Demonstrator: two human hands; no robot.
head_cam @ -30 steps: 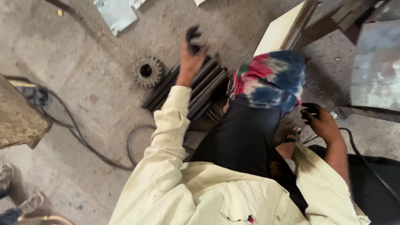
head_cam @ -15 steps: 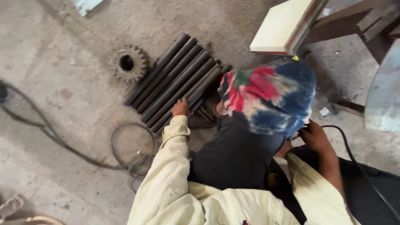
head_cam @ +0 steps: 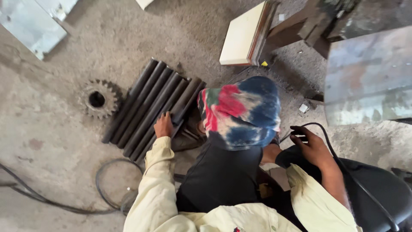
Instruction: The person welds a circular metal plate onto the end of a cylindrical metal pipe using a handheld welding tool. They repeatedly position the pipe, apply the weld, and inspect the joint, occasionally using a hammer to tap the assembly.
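Note:
Several dark steel rods point(head_cam: 150, 109) lie side by side on the concrete floor. My left hand point(head_cam: 163, 125), in a cream sleeve, rests on the near ends of these rods; its fingers lie over them and I cannot tell if it grips one. My right hand point(head_cam: 312, 147) is low at the right, closed around a black handle with a black cable point(head_cam: 339, 165) looping out of it. A tie-dyed cloth point(head_cam: 240, 112) and black fabric hang between my arms and hide what lies under them.
A rusty toothed gear point(head_cam: 98, 99) lies on the floor left of the rods. A cream board point(head_cam: 241, 36) leans on a metal frame at the top. A steel plate point(head_cam: 369, 79) stands at right. Black cables point(head_cam: 107, 169) curl at lower left.
My left hand was raised with a dark object in it; it has come down onto the near ends of the rods. The view has swung slightly. My right hand has stayed low at right.

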